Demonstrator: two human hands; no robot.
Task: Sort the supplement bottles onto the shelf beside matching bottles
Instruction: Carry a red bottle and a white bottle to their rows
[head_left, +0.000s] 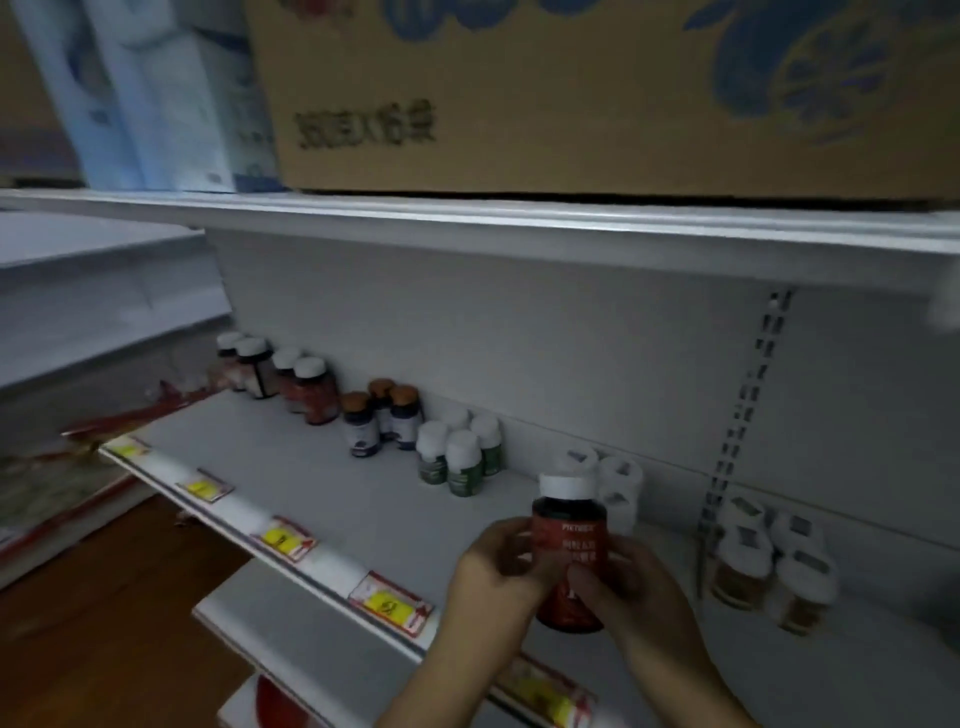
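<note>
The red-labelled bottle (570, 551) carries white writing on its label, a short brand word near the top and larger characters below it, all too blurred to read; it has a white cap and stands upright in the air above the front part of the shelf (291, 467), near the shelf's front edge. The left hand (493, 566) curls around the bottle's left side with fingers and thumb closed onto the label, and the right hand (623, 587) closes on its right side and lower front, the thumb lying across the label. Along the shelf's front edge run price tags (389, 603) with yellow centres and red borders; their print cannot be made out. Against the back wall of the shelf stand groups of bottles: toward the far left end, dark bottles with white caps and reddish labels (306, 387); next, dark bottles with brown caps and blue labels (382, 415); then white-capped bottles with green labels (460, 457); then white bottles (618, 488) just behind the held one. Past the slotted upright, amber bottles with white wrapped tops (763, 561) stand at the right. On the shelf above sits a cardboard box (571, 93) with blue printed fruit shapes and dark characters printed upside down, not legible.
</note>
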